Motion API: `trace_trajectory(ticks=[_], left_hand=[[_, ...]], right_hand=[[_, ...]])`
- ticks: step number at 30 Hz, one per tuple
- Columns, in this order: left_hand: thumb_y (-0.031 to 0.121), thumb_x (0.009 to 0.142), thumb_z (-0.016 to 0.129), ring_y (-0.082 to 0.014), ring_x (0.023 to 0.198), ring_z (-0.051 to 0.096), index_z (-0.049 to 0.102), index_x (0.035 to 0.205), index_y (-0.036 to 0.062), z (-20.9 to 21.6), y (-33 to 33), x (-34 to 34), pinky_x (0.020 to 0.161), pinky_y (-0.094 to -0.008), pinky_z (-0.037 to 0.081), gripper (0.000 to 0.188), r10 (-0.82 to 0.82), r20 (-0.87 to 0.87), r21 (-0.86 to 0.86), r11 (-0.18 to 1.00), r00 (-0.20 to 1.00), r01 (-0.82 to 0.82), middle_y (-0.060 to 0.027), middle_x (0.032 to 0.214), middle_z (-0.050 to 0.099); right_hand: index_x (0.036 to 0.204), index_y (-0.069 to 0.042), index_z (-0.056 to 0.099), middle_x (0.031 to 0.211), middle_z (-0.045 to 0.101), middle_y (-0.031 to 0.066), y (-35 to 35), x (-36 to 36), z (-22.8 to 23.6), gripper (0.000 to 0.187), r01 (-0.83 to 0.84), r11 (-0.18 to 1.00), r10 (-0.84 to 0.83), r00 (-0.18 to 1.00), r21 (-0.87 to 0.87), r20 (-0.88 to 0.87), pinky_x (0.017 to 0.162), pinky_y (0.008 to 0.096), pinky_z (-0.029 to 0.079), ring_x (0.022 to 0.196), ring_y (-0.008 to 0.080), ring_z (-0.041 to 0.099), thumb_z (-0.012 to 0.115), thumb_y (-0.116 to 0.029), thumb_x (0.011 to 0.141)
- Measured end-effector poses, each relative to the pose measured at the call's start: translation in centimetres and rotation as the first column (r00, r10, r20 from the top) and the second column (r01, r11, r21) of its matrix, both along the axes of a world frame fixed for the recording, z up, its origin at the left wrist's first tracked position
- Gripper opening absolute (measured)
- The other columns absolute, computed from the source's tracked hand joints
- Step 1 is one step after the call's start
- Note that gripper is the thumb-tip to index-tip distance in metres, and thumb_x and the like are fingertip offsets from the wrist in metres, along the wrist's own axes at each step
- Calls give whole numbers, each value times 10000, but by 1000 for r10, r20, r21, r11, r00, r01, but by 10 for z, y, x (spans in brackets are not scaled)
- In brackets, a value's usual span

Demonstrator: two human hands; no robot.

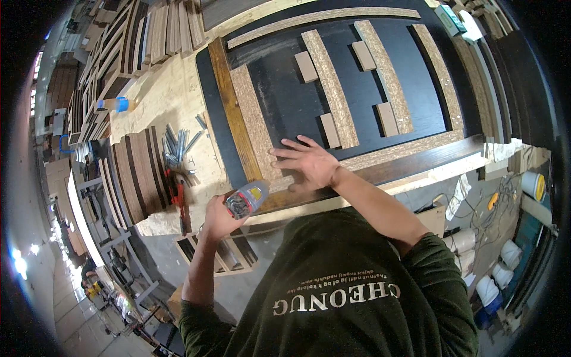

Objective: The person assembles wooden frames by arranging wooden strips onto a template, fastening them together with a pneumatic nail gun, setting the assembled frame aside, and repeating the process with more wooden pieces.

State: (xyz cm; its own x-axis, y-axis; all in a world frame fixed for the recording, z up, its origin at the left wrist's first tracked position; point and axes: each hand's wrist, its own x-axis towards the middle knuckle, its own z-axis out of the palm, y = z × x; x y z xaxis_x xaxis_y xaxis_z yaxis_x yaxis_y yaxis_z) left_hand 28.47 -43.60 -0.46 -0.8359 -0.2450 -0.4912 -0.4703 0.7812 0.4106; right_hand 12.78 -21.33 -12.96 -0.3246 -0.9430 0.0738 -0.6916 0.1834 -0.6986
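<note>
My left hand (220,217) is wrapped round a small clear plastic bottle (245,200) with a yellow and red label. Dark contents show inside it, too small to name. The bottle tilts over the near left corner of a wooden frame on a black panel (279,101). Beside it, my right hand (309,163) lies open, fingers spread, over the end of a particle-board strip (254,113). A brown stained wood strip (231,107) runs along that strip's left side. Another brown strip (410,163) follows the panel's near edge.
Two middle particle-board strips (330,89) with small blocks (329,130) cross the panel. Left of it lie grey metal strips (173,146), a red-handled tool (180,202) and stacked wood strips (134,172). A blue-labelled bottle (122,105) lies farther back. Buckets (510,254) stand at the right.
</note>
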Motion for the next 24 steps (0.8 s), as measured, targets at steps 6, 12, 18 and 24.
trace_trajectory(ticks=[6, 12, 18, 24], left_hand=[[303, 628, 768, -367, 868, 614, 655, 1035, 76, -7, 0, -8, 806, -418, 494, 480, -87, 46, -96, 991, 995, 91, -180, 913, 660], [307, 621, 777, -386, 892, 607, 650, 1064, 78, -5, 3, -8, 816, -433, 490, 514, -85, 50, -106, 990, 995, 90, -190, 943, 655], [276, 636, 782, -308, 901, 636, 610, 1079, 4, -19, -23, 15, 814, -378, 499, 548, 66, 1, 28, 997, 998, -66, -185, 971, 651], [243, 727, 692, -296, 873, 660, 595, 1059, -25, -31, -51, 17, 768, -387, 492, 438, 530, -33, -300, 803, 847, -515, -194, 903, 671]], right_hand=[[1243, -197, 555, 1449, 374, 34, -1, 1, -1, 679, 1, 1000, -1, 1000, 7, 5, 1131, 508, 186, 1364, 273, 301, 735, -408, 623], [1248, -196, 552, 1455, 367, 31, -2, 1, 3, 704, 2, 1000, -2, 1000, 7, -14, 1126, 508, 196, 1363, 280, 300, 752, -410, 607], [1232, -210, 571, 1447, 381, 19, 0, -2, 3, 637, 4, 1000, -4, 1000, 17, -25, 1113, 498, 211, 1354, 260, 320, 724, -421, 651], [1282, -216, 531, 1461, 359, 32, 0, 1, 15, 694, 0, 997, 8, 995, 77, -96, 1122, 496, 203, 1356, 274, 312, 699, -461, 654]])
